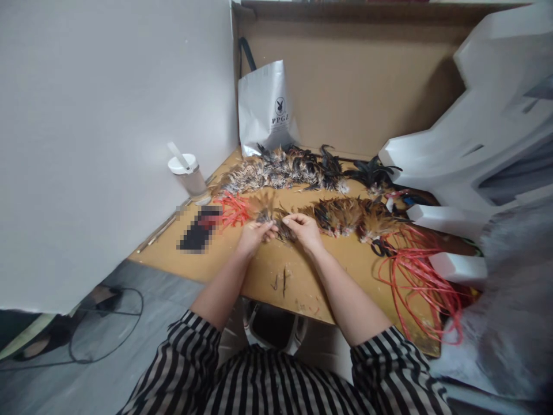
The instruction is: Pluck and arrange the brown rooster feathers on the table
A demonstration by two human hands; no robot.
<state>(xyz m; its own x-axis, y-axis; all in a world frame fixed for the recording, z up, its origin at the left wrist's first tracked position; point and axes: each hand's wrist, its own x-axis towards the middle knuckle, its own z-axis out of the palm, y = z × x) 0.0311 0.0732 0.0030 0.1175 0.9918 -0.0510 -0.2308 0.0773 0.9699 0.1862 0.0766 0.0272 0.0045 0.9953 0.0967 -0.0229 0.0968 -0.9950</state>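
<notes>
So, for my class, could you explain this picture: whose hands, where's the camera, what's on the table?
No machine here: a person works bare-handed, seen by their own head-worn camera looking forward and down. The left hand has a brown feather bunch in its grip; the right hand pinches close beside it, anything it holds being too small to make out. Feather piles lie on the table, with red strips to both sides. A lidded cup stands at left, a silver bag behind.
</notes>
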